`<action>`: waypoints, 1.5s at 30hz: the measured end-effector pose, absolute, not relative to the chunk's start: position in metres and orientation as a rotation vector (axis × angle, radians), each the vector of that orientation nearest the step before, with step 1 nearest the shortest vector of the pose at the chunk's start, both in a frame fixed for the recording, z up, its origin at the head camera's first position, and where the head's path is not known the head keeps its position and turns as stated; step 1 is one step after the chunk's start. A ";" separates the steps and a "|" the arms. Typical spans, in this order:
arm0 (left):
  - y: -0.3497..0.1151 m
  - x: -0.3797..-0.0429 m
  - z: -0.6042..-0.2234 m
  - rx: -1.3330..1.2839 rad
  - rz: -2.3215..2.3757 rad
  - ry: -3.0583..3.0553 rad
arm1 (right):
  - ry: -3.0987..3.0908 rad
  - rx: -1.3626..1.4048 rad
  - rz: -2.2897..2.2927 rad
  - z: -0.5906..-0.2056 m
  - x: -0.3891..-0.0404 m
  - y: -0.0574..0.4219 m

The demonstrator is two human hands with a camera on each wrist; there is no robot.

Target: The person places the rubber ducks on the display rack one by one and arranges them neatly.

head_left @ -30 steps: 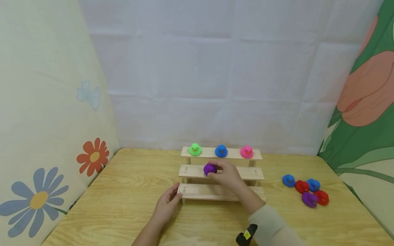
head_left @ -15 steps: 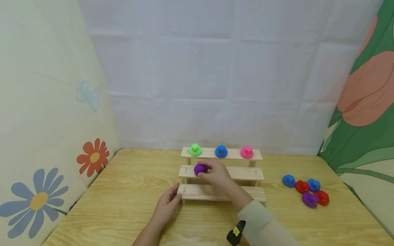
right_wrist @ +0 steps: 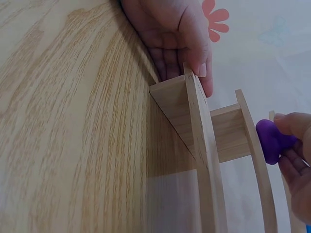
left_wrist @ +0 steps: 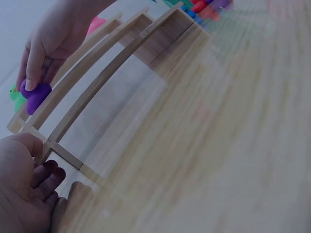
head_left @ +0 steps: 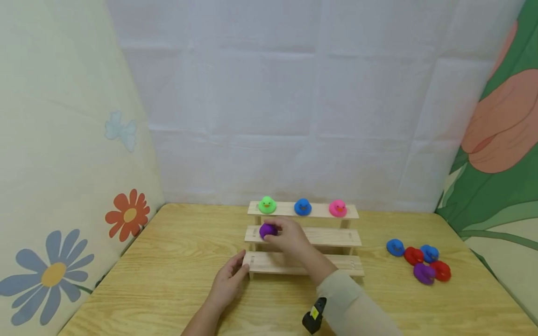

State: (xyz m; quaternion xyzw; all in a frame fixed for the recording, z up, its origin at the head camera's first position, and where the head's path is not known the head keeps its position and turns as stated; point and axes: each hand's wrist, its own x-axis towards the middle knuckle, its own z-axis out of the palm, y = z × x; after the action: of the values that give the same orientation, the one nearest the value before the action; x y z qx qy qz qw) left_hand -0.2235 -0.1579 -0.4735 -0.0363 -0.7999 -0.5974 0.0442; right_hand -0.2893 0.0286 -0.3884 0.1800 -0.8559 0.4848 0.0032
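A three-tiered wooden stand (head_left: 307, 264) sits on the table. My right hand (head_left: 291, 239) pinches a purple rubber duck (head_left: 266, 232) between thumb and fingers at the left end of the middle tier. In the right wrist view the purple duck (right_wrist: 268, 141) meets the tier's board. At the stand's lower left corner, my left hand (head_left: 227, 283) grips the end of the bottom tier, thumb on the board (right_wrist: 201, 126). Along the top tier stand a green duck (head_left: 267, 205), a blue duck (head_left: 302, 207) and a pink duck (head_left: 338, 208).
On the table right of the stand lies a loose group of ducks: blue ducks (head_left: 396, 248), red ducks (head_left: 441, 270) and a purple one (head_left: 423, 274). A white cloth (head_left: 269, 116) hangs behind the table (head_left: 189, 247). Printed panels flank both sides.
My right hand has moved left along the middle tier with the purple duck, from near the tier's centre to its left end. The left hand has stayed at the stand's corner.
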 end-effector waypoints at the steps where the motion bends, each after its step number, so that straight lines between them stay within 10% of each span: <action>1: -0.158 -0.224 -0.474 -0.113 -1.830 -2.442 | -2.688 0.556 1.523 -0.388 -0.290 0.028; 45: -0.158 -0.225 -0.476 -0.077 -1.839 -2.462 | -2.520 0.466 1.641 -0.401 -0.279 0.070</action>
State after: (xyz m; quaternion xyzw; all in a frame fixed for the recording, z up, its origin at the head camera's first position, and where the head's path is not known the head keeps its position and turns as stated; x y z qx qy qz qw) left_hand -0.2251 -0.1577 -0.4757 -0.0249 -0.8004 -0.5979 0.0339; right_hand -0.2794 0.0700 -0.4012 0.1530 -0.8271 0.5385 0.0493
